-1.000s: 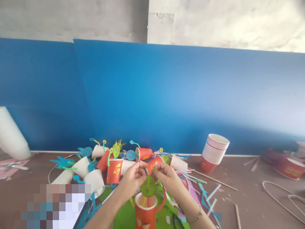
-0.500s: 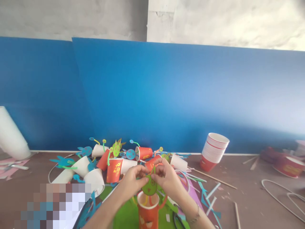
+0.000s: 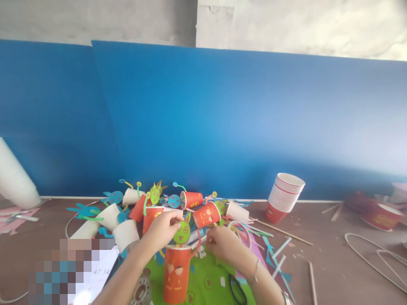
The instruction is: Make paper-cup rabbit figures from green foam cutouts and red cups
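Note:
A red paper cup (image 3: 176,277) with a cut face stands upright on green sheets (image 3: 203,284). Above its rim is a green paper animal head (image 3: 182,234) with a drawn face and pointed ears. My left hand (image 3: 167,228) pinches this head at its upper left edge. To the right, away from the head, my right hand (image 3: 221,241) has its fingers curled over the green sheets; what it holds, if anything, is hidden. An orange-red arm strip (image 3: 196,247) sticks out from the cup's right side.
Behind lie several decorated cups (image 3: 206,214) and blue paper heads. A cup stack (image 3: 286,195) stands at the right. Black scissors (image 3: 238,290), a tape roll (image 3: 140,292), straws (image 3: 280,267) and wooden sticks (image 3: 312,281) are nearby. A lit phone (image 3: 98,275) lies at the left.
The cup and green head have moved left with my left hand. My right hand has come off the head and lies lower, to its right. The cup's face now shows more fully.

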The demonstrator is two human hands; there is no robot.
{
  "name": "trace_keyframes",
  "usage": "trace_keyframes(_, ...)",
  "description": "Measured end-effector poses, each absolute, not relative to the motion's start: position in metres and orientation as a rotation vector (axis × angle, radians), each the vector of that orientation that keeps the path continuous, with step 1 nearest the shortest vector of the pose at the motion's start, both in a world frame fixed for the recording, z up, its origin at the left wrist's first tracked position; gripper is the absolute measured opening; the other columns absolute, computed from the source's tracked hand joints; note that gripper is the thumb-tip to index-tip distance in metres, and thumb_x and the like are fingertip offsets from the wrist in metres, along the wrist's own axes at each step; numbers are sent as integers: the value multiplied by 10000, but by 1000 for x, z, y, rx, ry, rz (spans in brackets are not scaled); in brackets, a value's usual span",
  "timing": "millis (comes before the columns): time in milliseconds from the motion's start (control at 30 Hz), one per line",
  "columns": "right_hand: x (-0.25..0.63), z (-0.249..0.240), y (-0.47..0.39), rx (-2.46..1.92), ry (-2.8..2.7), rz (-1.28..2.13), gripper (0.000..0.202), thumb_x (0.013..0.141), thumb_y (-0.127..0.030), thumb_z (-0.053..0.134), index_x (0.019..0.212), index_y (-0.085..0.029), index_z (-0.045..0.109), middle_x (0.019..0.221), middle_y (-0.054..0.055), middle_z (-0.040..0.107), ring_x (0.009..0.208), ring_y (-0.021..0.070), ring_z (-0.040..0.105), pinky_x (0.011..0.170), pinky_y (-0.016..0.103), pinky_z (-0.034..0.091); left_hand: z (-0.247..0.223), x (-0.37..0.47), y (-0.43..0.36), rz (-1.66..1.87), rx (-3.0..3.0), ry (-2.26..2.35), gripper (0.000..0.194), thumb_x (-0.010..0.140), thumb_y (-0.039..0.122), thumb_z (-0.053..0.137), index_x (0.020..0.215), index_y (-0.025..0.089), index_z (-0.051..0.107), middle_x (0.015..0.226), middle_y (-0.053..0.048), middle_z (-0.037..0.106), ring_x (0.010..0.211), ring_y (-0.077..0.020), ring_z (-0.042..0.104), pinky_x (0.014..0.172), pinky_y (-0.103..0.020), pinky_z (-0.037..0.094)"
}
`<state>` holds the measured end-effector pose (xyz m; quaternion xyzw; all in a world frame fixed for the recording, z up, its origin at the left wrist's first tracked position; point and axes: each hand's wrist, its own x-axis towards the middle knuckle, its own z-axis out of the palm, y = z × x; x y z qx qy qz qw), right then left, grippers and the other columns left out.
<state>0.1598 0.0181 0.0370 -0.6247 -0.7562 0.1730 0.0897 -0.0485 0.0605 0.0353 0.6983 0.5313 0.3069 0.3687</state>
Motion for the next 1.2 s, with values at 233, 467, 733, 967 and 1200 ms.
trace_keyframes(233, 158, 31, 19, -1984, -2321, 346, 259, 742, -59, 486, 795, -182, 708, 801, 112, 740, 746, 248, 683, 558, 270, 336, 37, -45, 59, 759, 1739, 1342, 157, 631, 172, 534, 757, 173, 627, 759, -25, 654, 773, -210, 609, 708, -297, 446)
trace_keyframes(467, 171, 44, 19, -2053, -2377, 314, 264, 711, -22, 516, 781, -190, 707, 816, 102, 741, 772, 251, 694, 565, 259, 352, 40, -44, 54, 652, 1681, 1288, 174, 664, 315, 566, 727, 157, 604, 611, 32, 518, 613, -167, 524, 572, -257, 382)
trace_keyframes(733, 162, 39, 19, -2118, -2391, 304, 329, 648, 35, 547, 844, -171, 713, 857, 130, 744, 859, 291, 697, 647, 286, 448, 33, -42, 57, 653, 1797, 1350, 158, 682, 297, 534, 574, 186, 506, 541, 60, 358, 543, -138, 398, 539, -249, 272)
trace_keyframes(967, 158, 32, 21, -2073, -2382, 286, 283, 679, 21, 547, 848, -129, 716, 933, 180, 731, 916, 312, 680, 649, 294, 444, 26, -42, 62, 725, 1915, 1410, 125, 691, 237, 550, 591, 181, 599, 560, 27, 495, 601, -169, 470, 577, -258, 293)
trace_keyframes(1200, 171, 36, 26, -1955, -2286, 325, 220, 785, -83, 503, 795, -157, 709, 820, 123, 746, 784, 269, 693, 625, 289, 410, 13, -42, 66, 735, 1925, 1404, 417, 718, 247, 567, 1111, 158, 673, 775, -29, 670, 708, -208, 587, 663, -276, 419)
